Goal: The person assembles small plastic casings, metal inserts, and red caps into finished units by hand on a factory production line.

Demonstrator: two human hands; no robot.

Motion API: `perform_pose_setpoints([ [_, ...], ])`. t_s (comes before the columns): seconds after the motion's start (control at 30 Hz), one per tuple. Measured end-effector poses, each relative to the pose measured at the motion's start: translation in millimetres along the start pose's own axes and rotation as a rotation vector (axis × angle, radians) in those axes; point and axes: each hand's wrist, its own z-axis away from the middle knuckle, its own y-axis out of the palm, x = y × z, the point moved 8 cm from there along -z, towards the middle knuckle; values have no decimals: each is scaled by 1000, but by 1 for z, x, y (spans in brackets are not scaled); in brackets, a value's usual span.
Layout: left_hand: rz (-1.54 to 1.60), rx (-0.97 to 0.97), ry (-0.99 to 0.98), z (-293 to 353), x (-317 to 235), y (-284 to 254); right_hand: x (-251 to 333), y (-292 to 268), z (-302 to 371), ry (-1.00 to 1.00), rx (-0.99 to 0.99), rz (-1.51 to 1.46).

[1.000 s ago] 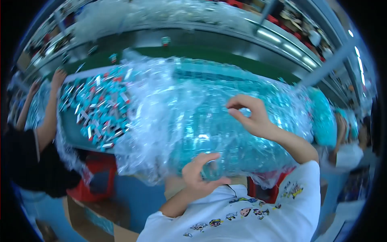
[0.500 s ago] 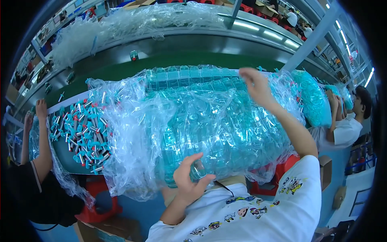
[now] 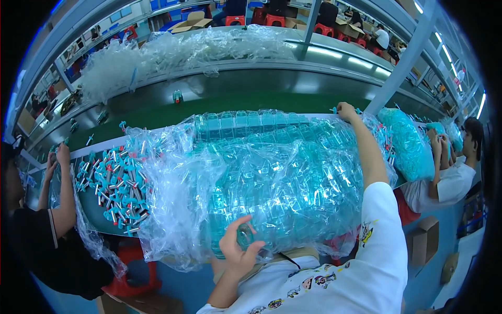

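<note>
My left hand (image 3: 236, 250) is curled around a small clear plastic cup-like piece (image 3: 244, 236) at the near edge of the table. In front of it lies a large clear plastic bag (image 3: 293, 193) packed with rows of clear greenish plastic containers (image 3: 235, 121). My right hand (image 3: 345, 111) is stretched to the far edge of the table, beyond the bag, with its fingers bent together. Beside it are small teal parts (image 3: 358, 111); what the fingers hold, if anything, is hidden.
To the left is a heap of teal parts with metal tubes and red bits (image 3: 119, 183). A green conveyor (image 3: 219, 97) runs behind, carrying a small teal-and-red assembly (image 3: 177, 96). Crumpled plastic film (image 3: 172, 52) lies beyond. Co-workers sit at left and right; a metal post (image 3: 400, 65) rises at right.
My right hand has moved from above the bag to the table's far edge, and its fingers have closed together. My left hand still holds the clear piece. The view has tilted slightly.
</note>
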Motion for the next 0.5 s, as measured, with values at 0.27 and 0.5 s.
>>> perform_pose_setpoints([
  [0.27, -95, 13, 126, 1, -25, 15, 8, -19, -5, -220, -336, -214],
  [0.5, 147, 138, -66, 5, -15, 33, 175, -166, 128, -554, 34, -979],
])
